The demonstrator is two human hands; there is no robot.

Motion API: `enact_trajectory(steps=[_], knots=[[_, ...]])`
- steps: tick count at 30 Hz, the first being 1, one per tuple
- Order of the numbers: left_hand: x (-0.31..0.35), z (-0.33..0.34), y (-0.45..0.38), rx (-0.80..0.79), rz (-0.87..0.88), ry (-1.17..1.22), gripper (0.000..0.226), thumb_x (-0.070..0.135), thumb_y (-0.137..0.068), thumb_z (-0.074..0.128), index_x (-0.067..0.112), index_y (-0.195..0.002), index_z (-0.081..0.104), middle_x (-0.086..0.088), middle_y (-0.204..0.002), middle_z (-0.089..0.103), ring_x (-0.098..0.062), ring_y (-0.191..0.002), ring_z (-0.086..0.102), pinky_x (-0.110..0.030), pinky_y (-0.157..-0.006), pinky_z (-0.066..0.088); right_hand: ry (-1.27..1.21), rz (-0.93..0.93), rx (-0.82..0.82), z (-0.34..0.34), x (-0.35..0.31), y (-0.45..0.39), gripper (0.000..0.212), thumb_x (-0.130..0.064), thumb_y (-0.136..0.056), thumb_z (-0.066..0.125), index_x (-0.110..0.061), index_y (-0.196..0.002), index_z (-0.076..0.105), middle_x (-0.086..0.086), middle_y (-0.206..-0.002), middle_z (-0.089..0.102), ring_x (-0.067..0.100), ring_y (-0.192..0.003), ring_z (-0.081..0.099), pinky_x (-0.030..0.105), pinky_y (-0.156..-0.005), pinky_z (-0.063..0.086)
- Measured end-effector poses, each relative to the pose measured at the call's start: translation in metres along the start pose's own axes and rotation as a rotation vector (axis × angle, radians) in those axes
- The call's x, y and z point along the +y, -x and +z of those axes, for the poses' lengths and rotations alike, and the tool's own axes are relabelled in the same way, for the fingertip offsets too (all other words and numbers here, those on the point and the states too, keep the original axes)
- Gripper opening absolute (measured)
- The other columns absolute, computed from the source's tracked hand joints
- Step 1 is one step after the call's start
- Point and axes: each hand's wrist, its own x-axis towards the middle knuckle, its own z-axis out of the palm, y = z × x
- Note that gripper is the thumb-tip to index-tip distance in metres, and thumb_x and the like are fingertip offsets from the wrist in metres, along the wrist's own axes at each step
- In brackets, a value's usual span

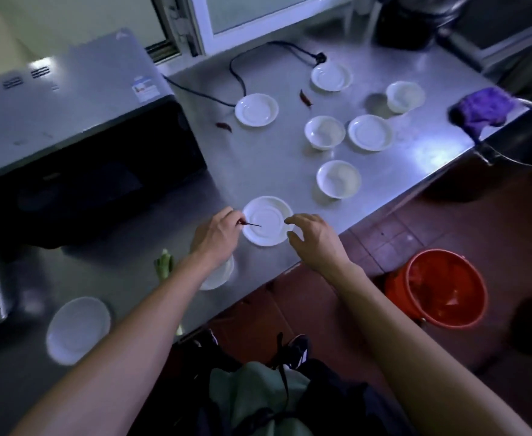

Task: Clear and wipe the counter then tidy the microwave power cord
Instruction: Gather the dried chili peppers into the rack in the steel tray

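Your left hand pinches a thin dark stem over the nearest white round saucer; your right hand, fingers loosely spread, hovers at its rim. Black power cord lies loose far back beside the grey microwave.

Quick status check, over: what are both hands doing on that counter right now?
Left hand pinching thin dark stem over white saucer. Right hand open at saucer's rim. Steel counter uncleared: dishes, dried red chilli, black power cord loose.
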Motion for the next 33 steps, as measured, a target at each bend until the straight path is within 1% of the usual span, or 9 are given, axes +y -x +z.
enact_trajectory(steps=[4,7,9,11,13,18,22,27,33], knots=[[0.035,0.017,-0.025,-0.051,0.047,0.015,0.008,0.018,-0.093,0.054,0.023,-0.097,0.059,0.005,-0.103,0.061,-0.027,-0.092,0.059,-0.041,-0.074,0.05,0.028,0.059,0.035,-0.028,0.038,0.008,0.031,-0.019,-0.091,0.062,-0.016,-0.121,0.067,0.002,-0.126,0.067,0.027,-0.117,0.057,0.045,-0.096,0.047],[0.054,0.025,-0.041,-0.093,0.055,0.048,0.011,0.015,-0.093,0.051,0.023,-0.098,0.058,0.001,-0.104,0.065,-0.028,-0.094,0.059,-0.042,-0.076,0.051,0.042,0.113,0.039,-0.042,0.058,0.004,0.03,-0.019,-0.092,0.062,-0.015,-0.121,0.067,0.002,-0.127,0.067,0.028,-0.116,0.057,0.044,-0.096,0.047],[0.06,0.028,-0.053,-0.116,0.049,0.078,0.011,0.017,-0.093,0.051,0.025,-0.097,0.057,-0.002,-0.101,0.067,-0.031,-0.093,0.06,-0.043,-0.077,0.052,0.043,0.133,0.037,-0.047,0.065,-0.003,0.03,-0.019,-0.092,0.062,-0.015,-0.121,0.067,0.003,-0.126,0.067,0.029,-0.115,0.057,0.045,-0.095,0.047],[0.06,0.032,-0.068,-0.123,0.057,0.092,0.01,0.021,-0.093,0.052,0.03,-0.097,0.054,-0.001,-0.099,0.069,-0.031,-0.091,0.061,-0.042,-0.076,0.052,0.046,0.145,0.032,-0.05,0.069,-0.015,0.03,-0.02,-0.093,0.061,-0.016,-0.122,0.067,0.003,-0.126,0.067,0.028,-0.117,0.055,0.044,-0.095,0.046],[0.059,0.036,-0.083,-0.124,0.07,0.086,0.008,0.022,-0.094,0.052,0.028,-0.098,0.056,0.001,-0.099,0.069,-0.03,-0.091,0.062,-0.039,-0.074,0.051,0.038,0.155,0.022,-0.053,0.071,-0.029,0.029,-0.02,-0.094,0.06,-0.016,-0.122,0.067,0.001,-0.128,0.066,0.025,-0.12,0.054,0.043,-0.095,0.046],[0.056,0.042,-0.129,-0.069,0.035,0.076,0.012,0.021,-0.095,0.052,0.024,-0.103,0.06,0.004,-0.103,0.068,-0.026,-0.092,0.061,-0.031,-0.067,0.04,0.069,0.147,-0.013,-0.061,0.074,-0.069,0.03,-0.016,-0.093,0.062,-0.013,-0.122,0.068,0.002,-0.129,0.066,0.027,-0.123,0.054,0.042,-0.099,0.045],[0.049,0.042,-0.154,-0.034,0.022,0.109,0.013,0.02,-0.095,0.053,0.022,-0.105,0.061,0.002,-0.104,0.068,-0.027,-0.094,0.062,-0.031,-0.067,0.04,0.105,0.154,-0.055,-0.066,0.077,-0.107,0.031,-0.019,-0.095,0.061,-0.015,-0.125,0.066,0.0,-0.133,0.063,0.023,-0.127,0.05,0.034,-0.098,0.041],[0.034,0.036,-0.167,-0.016,-0.009,0.172,0.017,0.017,-0.093,0.056,0.022,-0.105,0.067,0.001,-0.106,0.068,-0.026,-0.096,0.062,-0.034,-0.073,0.048,0.131,0.09,-0.085,-0.059,0.075,-0.143,0.027,-0.02,-0.092,0.061,-0.018,-0.118,0.068,0.0,-0.122,0.068,0.024,-0.118,0.057,0.04,-0.099,0.046],[0.027,0.033,-0.187,0.024,-0.048,0.174,0.015,0.014,-0.088,0.06,0.02,-0.099,0.068,0.001,-0.097,0.067,-0.026,-0.091,0.062,-0.035,-0.069,0.049,0.119,0.075,-0.113,-0.062,0.073,-0.19,0.028,-0.018,-0.094,0.061,-0.016,-0.121,0.067,0.002,-0.125,0.067,0.026,-0.119,0.054,0.041,-0.097,0.044]])
